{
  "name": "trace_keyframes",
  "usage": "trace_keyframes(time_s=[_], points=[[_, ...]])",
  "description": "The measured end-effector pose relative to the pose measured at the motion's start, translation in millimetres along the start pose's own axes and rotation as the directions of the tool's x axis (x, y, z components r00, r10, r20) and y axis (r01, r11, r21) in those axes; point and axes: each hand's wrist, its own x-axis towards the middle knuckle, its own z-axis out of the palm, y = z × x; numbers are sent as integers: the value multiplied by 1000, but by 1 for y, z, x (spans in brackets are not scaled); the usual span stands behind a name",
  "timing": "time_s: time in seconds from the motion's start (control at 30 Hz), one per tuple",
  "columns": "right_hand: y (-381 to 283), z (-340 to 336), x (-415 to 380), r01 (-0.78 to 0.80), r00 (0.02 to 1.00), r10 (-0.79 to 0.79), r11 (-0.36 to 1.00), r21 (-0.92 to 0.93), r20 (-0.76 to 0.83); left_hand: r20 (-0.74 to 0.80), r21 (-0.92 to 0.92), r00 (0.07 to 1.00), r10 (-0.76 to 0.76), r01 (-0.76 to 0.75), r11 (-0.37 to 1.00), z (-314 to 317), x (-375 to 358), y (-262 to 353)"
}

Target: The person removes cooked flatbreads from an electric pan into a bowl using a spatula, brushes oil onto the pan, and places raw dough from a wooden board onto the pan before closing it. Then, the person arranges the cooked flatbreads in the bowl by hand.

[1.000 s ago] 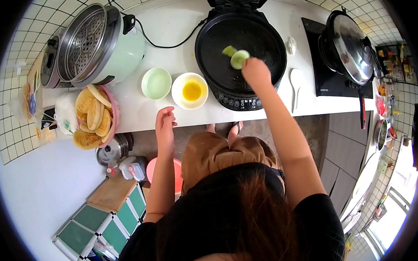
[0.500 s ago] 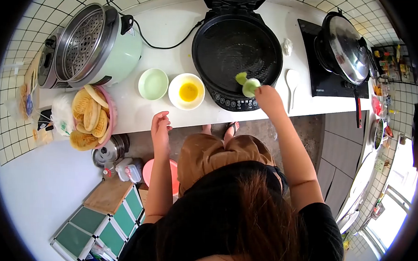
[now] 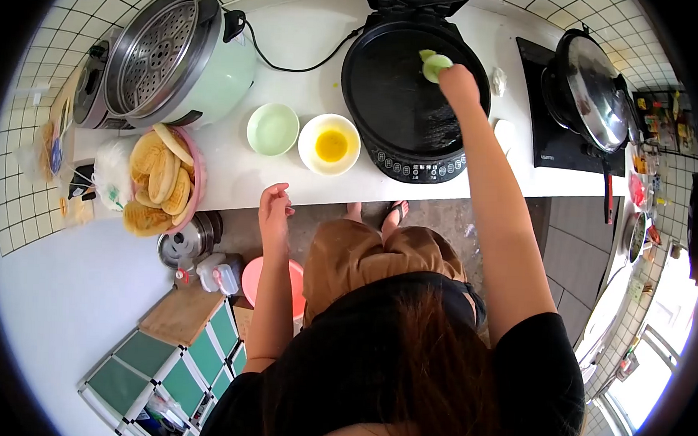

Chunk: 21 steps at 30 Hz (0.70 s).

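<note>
My right hand (image 3: 460, 85) reaches over the black electric griddle (image 3: 403, 89), its fingers closed on a small pale-green piece with a darker green tip (image 3: 436, 67); I cannot tell its kind. This piece is close over the pan's upper right part, where the dark surface shines wet in places. Just in front of the counter edge, my left hand (image 3: 275, 206) hangs with loosely bent, parted fingers and nothing in them. Nearest to it are a white bowl with yellow liquid (image 3: 331, 145) and a pale-green bowl (image 3: 273, 130).
Flat breads (image 3: 163, 177) fill a pink basket (image 3: 198, 153) at the left. Behind it stands a green electric cooker (image 3: 222, 75) with a steamer insert. A white spatula (image 3: 504, 135) lies right of the griddle, partly behind my forearm. Farther right, a lidded pan (image 3: 592, 92) sits on a cooktop.
My right hand has carried the green piece from the griddle's front edge up and away across its surface. The left hand stays by the counter edge. The view has shifted slightly.
</note>
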Motion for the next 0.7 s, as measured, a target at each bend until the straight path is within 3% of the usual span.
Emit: trace_keyframes(time_s=[0.03, 0.07, 0.13, 0.27, 0.47, 0.57, 0.63, 0.67, 0.7], points=[[-19, 1, -10, -7, 1000, 7, 1000, 7, 6, -2, -3, 1000, 3, -3, 1000, 0, -1, 0], [-11, 30, 1, 169, 985, -163, 980, -106, 56, -1, -5, 1000, 6, -6, 1000, -1, -2, 0], [-41, 19, -41, 106, 993, -107, 994, 18, 58, -6, 1, 1000, 2, -2, 1000, -1, -2, -1], [6, 44, -79, 321, 938, -310, 945, -55, 157, -13, -19, 1000, -20, 20, 1000, -3, 2, -1], [65, -22, -97, 68, 993, -53, 987, -149, 102, -34, -9, 999, 16, -16, 1000, -16, 5, -3], [72, -18, -56, 48, 997, -57, 984, -172, -47, -22, -33, 1000, 22, -22, 999, -22, 5, -4], [49, -15, -39, 121, 989, -128, 988, -92, -74, -34, -13, 999, 6, -6, 1000, -22, 4, 0], [47, -1, -20, 233, 972, -237, 947, -219, 12, -39, -3, 999, -2, 2, 1000, -22, 5, 2], [31, 4, -23, 157, 987, -159, 980, -126, -8, -33, -2, 999, -5, 5, 1000, -23, 6, 2]])
